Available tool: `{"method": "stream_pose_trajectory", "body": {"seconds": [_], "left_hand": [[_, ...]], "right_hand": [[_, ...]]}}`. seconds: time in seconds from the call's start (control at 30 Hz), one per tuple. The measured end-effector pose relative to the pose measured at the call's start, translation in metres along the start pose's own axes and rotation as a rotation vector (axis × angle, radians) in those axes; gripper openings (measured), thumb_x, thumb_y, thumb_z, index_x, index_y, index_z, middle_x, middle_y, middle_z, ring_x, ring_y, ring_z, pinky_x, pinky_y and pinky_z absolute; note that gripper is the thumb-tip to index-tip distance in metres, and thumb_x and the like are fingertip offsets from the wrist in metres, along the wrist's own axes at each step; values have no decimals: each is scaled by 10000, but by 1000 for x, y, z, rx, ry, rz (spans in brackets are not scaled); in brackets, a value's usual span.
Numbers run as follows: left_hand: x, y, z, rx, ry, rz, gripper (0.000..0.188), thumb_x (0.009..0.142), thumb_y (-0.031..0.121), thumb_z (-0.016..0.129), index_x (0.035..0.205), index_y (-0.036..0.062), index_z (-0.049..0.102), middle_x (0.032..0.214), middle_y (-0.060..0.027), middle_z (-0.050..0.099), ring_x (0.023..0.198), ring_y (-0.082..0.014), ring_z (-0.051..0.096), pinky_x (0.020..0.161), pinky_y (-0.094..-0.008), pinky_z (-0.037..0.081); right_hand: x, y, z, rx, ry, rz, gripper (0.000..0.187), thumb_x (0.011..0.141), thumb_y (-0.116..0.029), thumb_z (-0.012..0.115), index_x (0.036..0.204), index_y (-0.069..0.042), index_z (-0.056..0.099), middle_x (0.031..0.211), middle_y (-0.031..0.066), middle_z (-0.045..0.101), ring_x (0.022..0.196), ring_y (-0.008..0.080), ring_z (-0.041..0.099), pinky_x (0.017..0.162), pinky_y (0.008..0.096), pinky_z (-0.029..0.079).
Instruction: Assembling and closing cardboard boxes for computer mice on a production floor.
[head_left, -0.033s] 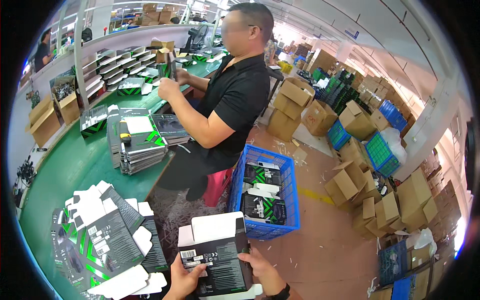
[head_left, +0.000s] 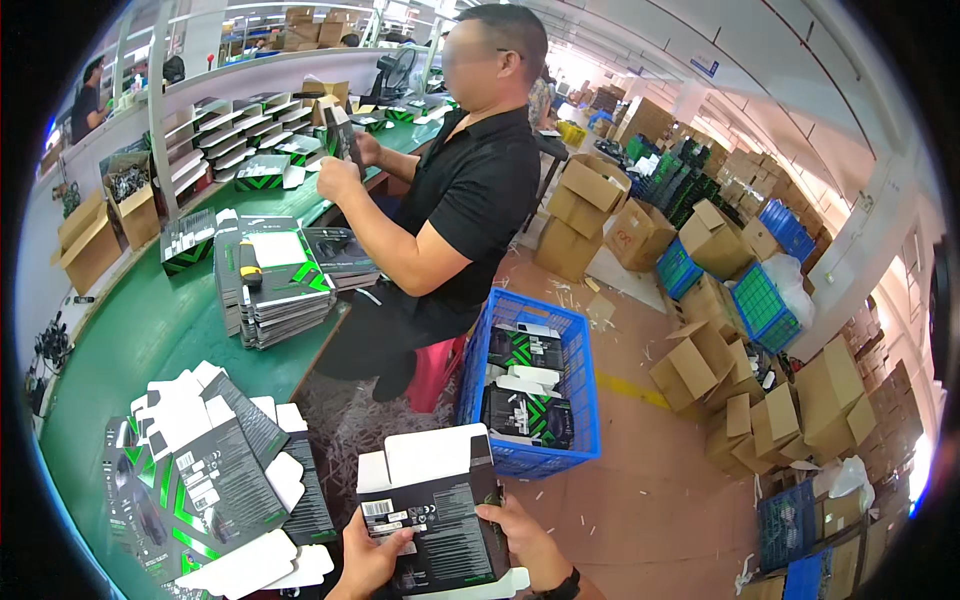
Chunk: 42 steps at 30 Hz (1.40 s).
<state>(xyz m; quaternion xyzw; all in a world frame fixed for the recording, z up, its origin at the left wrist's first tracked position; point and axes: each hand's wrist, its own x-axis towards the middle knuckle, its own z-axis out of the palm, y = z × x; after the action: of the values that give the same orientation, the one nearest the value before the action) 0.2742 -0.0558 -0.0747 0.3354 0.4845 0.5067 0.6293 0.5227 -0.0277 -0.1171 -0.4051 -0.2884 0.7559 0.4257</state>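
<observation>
Between my two hands is a black cardboard box (head_left: 440,535) with white end flaps standing out at its top and bottom. My left hand (head_left: 370,550) grips its left edge, thumb lying across the printed face. On the opposite edge, my right hand (head_left: 525,540) holds it with the thumb on the front; the other fingers are partly hidden behind. To the left, a loose pile of flattened black and green boxes (head_left: 230,465) with white flaps lies on the green table (head_left: 110,330).
Farther along the table, a neat stack of flat boxes (head_left: 285,300) has a yellow-and-black cutter (head_left: 250,268) on top. A co-worker in black (head_left: 480,180) handles a box. A blue crate (head_left: 585,420) with boxes stands ahead. Cardboard cartons (head_left: 700,365) line the right side; paper strips litter the floor.
The co-worker's box has tilted slightly in their hands. My own hands and the box between them have hardly moved.
</observation>
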Motion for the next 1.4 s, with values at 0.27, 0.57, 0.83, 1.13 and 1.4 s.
{"method": "stream_pose_trajectory", "body": {"seconds": [0.27,0.57,0.83,1.13,1.4], "left_hand": [[10,-18,-11,-136,1,-129,267,853,-123,655,1107,-39,642,988,-113,727,831,-161,697,765,-318,582],[26,-29,-6,-70,-135,4,505,852,-149,614,1319,-8,481,1155,-106,657,1052,-186,641,946,-367,521],[28,-33,9,-66,-156,140,750,855,-107,634,1474,60,244,1244,-115,582,1122,-193,596,986,-337,483],[45,-77,-15,777,-116,95,264,948,264,605,985,17,519,961,-276,601,918,-442,602,822,-441,476],[50,-104,-8,469,57,491,136,926,26,545,1054,-14,565,1137,-178,530,1050,-317,556,957,-380,428]], "right_hand": [[11,9,-17,-1165,405,-465,534,893,-215,762,1297,59,545,1156,97,654,1041,206,624,898,339,495],[25,23,-56,-439,181,-25,581,857,-50,769,1367,33,501,1206,85,627,1064,143,597,916,291,476],[9,9,-21,-456,-127,-356,788,965,-147,637,1598,-108,168,1594,139,262,1397,262,371,1137,370,312],[32,56,-55,-904,97,-320,213,941,-245,678,990,-38,672,834,84,596,744,182,552,689,311,443],[37,74,-32,-659,347,-600,243,926,-206,714,1064,-27,627,963,66,678,702,99,525,638,266,423]]}}
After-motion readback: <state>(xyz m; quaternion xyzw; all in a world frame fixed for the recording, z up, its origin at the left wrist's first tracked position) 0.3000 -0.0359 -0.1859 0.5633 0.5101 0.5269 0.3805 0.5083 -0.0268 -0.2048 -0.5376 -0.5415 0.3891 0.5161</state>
